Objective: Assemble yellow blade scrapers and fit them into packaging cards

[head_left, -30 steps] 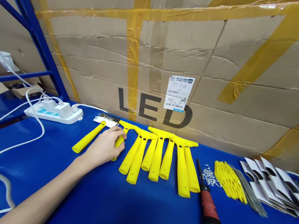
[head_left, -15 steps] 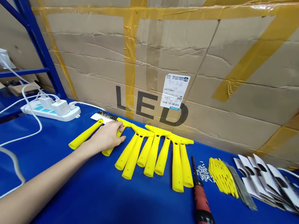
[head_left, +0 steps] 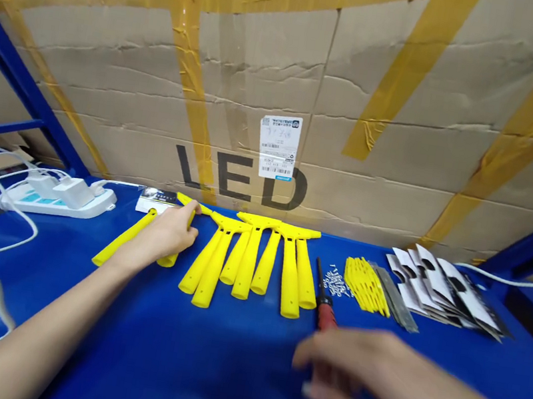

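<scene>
At the left end of a row of yellow plastic scraper handles, my left hand point(head_left: 168, 231) has its fingers closed around one yellow scraper handle point(head_left: 168, 259), which the hand mostly covers. Left of it lies an assembled yellow scraper point(head_left: 126, 238) with a white and black sleeve point(head_left: 156, 200) at its head. Several more scraper handles point(head_left: 247, 260) lie to the right, some overlapping. My right hand point(head_left: 370, 378), blurred, hovers with fingers apart over a red and black screwdriver point(head_left: 327, 316). The hand hides most of the screwdriver's grip.
Right of the screwdriver lie small screws point(head_left: 334, 282), yellow strips point(head_left: 367, 286), grey metal blades point(head_left: 397, 301) and white-and-black card sleeves point(head_left: 439, 291). A white power strip point(head_left: 58, 201) with cables sits at left. A large taped cardboard box point(head_left: 242, 94) stands behind the blue table point(head_left: 200, 364).
My right hand has come in from the lower right, over the screwdriver. My left hand stays at the same scraper handle. The view has shifted to the right.
</scene>
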A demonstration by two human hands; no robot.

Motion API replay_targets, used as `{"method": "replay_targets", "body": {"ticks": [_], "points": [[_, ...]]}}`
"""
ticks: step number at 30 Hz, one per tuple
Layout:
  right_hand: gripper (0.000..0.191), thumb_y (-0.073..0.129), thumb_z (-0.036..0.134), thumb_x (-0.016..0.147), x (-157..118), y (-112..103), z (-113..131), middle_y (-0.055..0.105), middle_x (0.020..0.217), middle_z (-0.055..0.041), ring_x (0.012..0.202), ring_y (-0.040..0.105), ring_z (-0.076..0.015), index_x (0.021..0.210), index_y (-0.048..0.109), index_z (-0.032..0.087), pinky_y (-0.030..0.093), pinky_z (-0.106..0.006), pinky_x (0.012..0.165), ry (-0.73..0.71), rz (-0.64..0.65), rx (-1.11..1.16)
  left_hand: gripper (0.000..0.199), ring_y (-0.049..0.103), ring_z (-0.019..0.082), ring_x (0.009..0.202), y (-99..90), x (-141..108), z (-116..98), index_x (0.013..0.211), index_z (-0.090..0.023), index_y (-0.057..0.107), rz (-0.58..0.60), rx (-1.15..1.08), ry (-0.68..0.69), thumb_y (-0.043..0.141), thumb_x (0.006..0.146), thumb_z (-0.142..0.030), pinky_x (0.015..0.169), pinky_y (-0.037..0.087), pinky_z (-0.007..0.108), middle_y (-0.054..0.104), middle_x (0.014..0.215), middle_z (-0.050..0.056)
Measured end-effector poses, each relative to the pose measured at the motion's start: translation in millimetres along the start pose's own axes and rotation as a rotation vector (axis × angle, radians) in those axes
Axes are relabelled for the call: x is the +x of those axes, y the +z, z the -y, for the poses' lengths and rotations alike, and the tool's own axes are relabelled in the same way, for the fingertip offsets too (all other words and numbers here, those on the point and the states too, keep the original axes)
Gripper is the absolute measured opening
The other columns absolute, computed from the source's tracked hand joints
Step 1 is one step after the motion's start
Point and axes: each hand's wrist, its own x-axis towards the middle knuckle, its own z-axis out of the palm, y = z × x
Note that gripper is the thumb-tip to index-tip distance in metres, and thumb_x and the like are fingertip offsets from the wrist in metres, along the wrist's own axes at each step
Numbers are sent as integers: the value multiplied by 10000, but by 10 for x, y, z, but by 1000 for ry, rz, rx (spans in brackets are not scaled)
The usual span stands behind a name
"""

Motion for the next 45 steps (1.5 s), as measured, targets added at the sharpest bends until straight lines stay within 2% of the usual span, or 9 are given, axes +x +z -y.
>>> {"method": "replay_targets", "body": {"ticks": [6, 10, 13, 16, 20, 24, 33, 40, 45], "points": [[241, 551, 430, 949, 352, -739, -290, 732, 901, -24, 717, 656, -176, 1008, 708, 258, 452, -258, 614, 198, 74, -305, 415, 663, 355, 1029, -237, 0, -246, 1231, -160, 570, -74, 144, 55, 481, 827, -174, 903, 506, 458, 659, 1095, 180], [316, 530, 493, 937, 369, -965, -376, 686, 737, -20, 606, 612, -172, 908, 700, 229, 395, -265, 551, 367, 69, -377, 283, 660, 280, 972, -431, -47, -610, 1154, -221, 566, -169, -11, 380, 443, 901, -247, 877, 503, 391, 669, 1064, 98], [263, 571, 434, 932, 310, -1060, -492, 719, 789, -33, 667, 640, -183, 887, 715, 220, 400, -266, 570, 499, 58, -426, 253, 654, 234, 919, -551, -131, -991, 1165, -270, 543, -18, -197, 599, 498, 922, -325, 841, 490, 341, 679, 1004, 34], [142, 631, 311, 894, 232, -1128, -642, 740, 845, -49, 683, 647, -185, 881, 731, 210, 391, -266, 557, 640, 67, -508, 144, 639, 211, 867, -632, -217, -1399, 1081, -289, 534, 259, -212, 740, 487, 949, -323, 753, 474, 311, 674, 969, 19], [76, 706, 203, 783, 173, -1180, -790, 749, 803, -71, 680, 673, -215, 849, 740, 184, 411, -279, 549, 755, 22, -533, 249, 636, 227, 992, -648, -250, -1864, 1166, -311, 515, 387, -199, 829, 514, 921, -266, 832, 484, 322, 668, 1137, 29], [113, 679, 75, 723, 200, -1164, -847, 727, 635, -84, 590, 689, -214, 799, 754, 112, 456, -278, 519, 936, 20, -450, 305, 654, 228, 927, -599, -218, -2154, 1213, -295, 500, 446, -82, 824, 514, 913, -241, 787, 490, 318, 672, 1065, 47], [128, 757, 82, 630, 295, -1077, -886, 756, 694, -116, 683, 729, -250, 755, 782, 92, 522, -298, 572, 991, 40, -470, 305, 644, 232, 858, -482, -226, -2201, 1206, -320, 517, 441, -41, 818, 513, 910, -247, 689, 464, 303, 665, 1001, 38], [268, 700, 42, 651, 350, -1024, -864, 768, 727, -115, 710, 728, -228, 902, 793, 64, 514, -278, 588, 1011, 39, -492, 309, 650, 239, 877, -450, -190, -2164, 1198, -323, 500, 450, -50, 841, 517, 903, -229, 707, 464, 316, 665, 998, 32], [200, 682, 46, 662, 381, -1003, -889, 768, 727, -127, 706, 724, -231, 826, 795, 66, 499, -284, 558, 1003, 56, -491, 344, 643, 235, 882, -472, -181, -2125, 1200, -322, 509, 439, -73, 844, 528, 887, -182, 698, 449, 308, 663, 1011, 29]]}}
